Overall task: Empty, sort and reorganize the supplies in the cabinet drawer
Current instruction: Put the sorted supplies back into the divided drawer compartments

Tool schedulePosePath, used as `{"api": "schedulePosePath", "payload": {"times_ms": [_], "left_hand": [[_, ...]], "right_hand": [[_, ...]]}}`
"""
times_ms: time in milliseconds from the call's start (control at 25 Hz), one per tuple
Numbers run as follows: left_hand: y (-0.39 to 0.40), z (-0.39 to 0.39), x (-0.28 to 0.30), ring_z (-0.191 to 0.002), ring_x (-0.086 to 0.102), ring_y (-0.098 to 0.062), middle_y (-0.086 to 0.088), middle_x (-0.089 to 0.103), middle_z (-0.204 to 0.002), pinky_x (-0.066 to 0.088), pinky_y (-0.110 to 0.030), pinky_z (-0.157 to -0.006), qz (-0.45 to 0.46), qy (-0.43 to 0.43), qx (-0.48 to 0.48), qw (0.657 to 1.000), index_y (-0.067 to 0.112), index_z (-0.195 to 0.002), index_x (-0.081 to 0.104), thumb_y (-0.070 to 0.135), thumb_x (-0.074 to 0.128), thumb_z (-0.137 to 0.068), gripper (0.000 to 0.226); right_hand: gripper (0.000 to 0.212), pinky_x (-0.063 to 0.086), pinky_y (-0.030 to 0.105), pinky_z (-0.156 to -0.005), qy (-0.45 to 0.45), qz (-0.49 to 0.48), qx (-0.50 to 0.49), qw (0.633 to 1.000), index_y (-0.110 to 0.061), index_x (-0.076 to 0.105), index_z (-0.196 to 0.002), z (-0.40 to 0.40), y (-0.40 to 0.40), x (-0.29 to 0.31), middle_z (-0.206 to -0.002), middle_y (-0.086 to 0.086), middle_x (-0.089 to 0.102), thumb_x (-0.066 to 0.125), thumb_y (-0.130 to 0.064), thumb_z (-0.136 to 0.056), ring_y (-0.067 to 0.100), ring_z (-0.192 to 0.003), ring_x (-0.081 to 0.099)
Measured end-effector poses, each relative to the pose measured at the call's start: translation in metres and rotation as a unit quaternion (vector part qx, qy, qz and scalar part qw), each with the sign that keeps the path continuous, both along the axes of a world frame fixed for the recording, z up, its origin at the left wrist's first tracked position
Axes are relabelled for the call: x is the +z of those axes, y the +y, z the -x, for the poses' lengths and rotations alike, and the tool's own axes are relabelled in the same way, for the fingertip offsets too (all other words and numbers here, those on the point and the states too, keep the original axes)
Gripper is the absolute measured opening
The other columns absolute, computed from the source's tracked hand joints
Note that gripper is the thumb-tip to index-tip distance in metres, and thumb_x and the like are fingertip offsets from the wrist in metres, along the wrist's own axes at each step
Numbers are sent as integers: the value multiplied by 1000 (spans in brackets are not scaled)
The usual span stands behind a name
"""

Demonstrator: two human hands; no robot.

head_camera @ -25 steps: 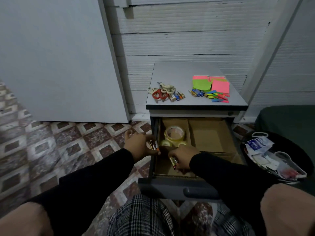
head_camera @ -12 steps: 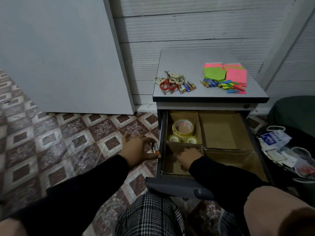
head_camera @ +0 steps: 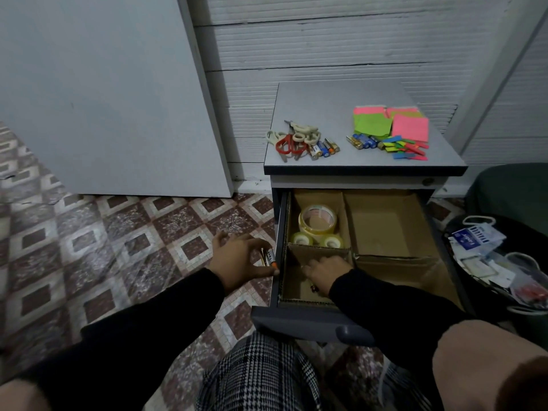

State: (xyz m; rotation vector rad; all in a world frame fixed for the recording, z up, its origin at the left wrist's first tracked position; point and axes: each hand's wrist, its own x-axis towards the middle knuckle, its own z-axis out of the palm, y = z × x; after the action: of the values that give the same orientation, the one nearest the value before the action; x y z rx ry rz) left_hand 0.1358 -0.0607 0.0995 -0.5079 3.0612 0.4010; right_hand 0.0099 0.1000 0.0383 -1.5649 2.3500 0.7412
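Around the cabinet (head_camera: 364, 170): patterned floor tiles (head_camera: 133, 247) to the left, a pale board (head_camera: 103, 93) leaning against the ribbed wall, a dark basket (head_camera: 501, 262) of packets and papers to the right, just beside the open drawer (head_camera: 308, 320). On the cabinet top: scissors (head_camera: 292, 140) with red and cream handles, touching a few batteries (head_camera: 324, 148); well apart to the right, more batteries (head_camera: 363, 141), green and pink sticky notes (head_camera: 391, 124), coloured tabs (head_camera: 406, 148). Inside the drawer, cardboard dividers (head_camera: 345, 223); far-left compartment holding a large clear tape roll (head_camera: 318, 222) above two small rolls (head_camera: 317, 241); far-right compartment showing only bare cardboard. Left hand (head_camera: 237, 262) outside the drawer, against its left wall, fingers and thumb pinched on a couple of batteries (head_camera: 269, 258), one with an orange end. Right hand (head_camera: 324, 271) down in the near-left compartment, knuckles up, blocking most of its floor; grip impossible to tell; one small dark object (head_camera: 313, 288) lying beside the wrist.
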Motion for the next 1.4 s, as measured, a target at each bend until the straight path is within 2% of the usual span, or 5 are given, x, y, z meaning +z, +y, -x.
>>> {"api": "schedulePosePath", "payload": {"times_ms": [360, 560, 880, 1000, 1400], "left_hand": [[2, -2, 7, -117, 49, -10, 10, 57, -116, 8, -41, -111, 11, -20, -1, 1000, 37, -119, 55, 67, 59, -73, 55], [10, 1, 8, -116, 50, -10, 10, 57, -117, 12, -41, -110, 5, -26, -9, 1000, 37, -123, 54, 66, 60, -73, 57], [25, 6, 13, -116, 50, -10, 8, 56, -122, 17, -39, -109, -7, -45, -37, 998, 34, -128, 51, 60, 61, -78, 57], [32, 14, 14, -117, 50, -14, 5, 54, -124, 23, -45, -110, 4, -64, -47, 997, 33, -131, 49, 59, 60, -79, 59], [73, 72, -15, -119, 52, -23, -5, 58, -126, 29, -37, -106, 150, -179, -90, 968, 19, -125, 54, 33, 54, -91, 37]], "right_hand": [[44, 49, 42, -91, -46, 19, 2, 999, -12, 45, -136, 4, -1, -11, -134, 13, 46, 50, -9, -93, 29, -116, 51], [49, 46, 43, -87, -48, 27, -36, 998, -9, 52, -131, 4, 2, -6, -130, 11, 44, 48, -42, -94, 30, -115, 49], [31, 48, 38, -81, -9, 41, -37, 998, -10, 59, -119, 4, 1, -4, -118, 12, 61, 41, -25, -98, 29, -106, 60], [29, 39, 39, -96, 5, 56, -10, 998, -13, 61, -118, 8, 11, 3, -120, 9, 58, 44, -25, -97, 26, -113, 53], [33, 27, 33, -99, -58, 249, -19, 967, -25, 56, -124, 22, 89, 49, -124, -2, 50, 37, -35, -98, 17, -116, 42]]}}
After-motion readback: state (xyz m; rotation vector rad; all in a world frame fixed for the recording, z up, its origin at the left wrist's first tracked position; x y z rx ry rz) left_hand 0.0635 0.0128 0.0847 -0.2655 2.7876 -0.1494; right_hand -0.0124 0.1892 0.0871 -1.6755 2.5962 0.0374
